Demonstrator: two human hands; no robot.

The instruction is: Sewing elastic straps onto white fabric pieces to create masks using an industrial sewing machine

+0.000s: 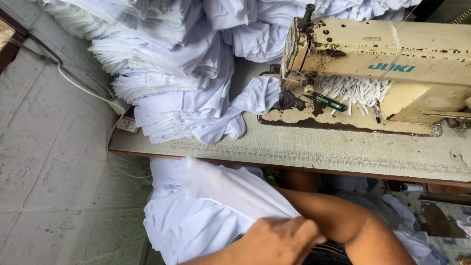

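Note:
A white garment (206, 211) lies bunched on my lap below the table edge. My left hand (279, 240) is at the bottom of the view, its fingers closed on the edge of this cloth. My right forearm (338, 216) comes in from the lower right and runs up under the garment; the hand itself is hidden by the cloth. Another white piece (255, 95) lies on the table and reaches under the needle end of the cream sewing machine (392, 59).
A tall pile of folded white garments (162, 73) fills the table's left and back. Green-handled snips (329, 102) and several small white strips (355, 89) lie on the machine bed. The grey tabletop (319, 147) runs along the front. A white cable (83, 88) crosses the tiled floor (49, 162) at left.

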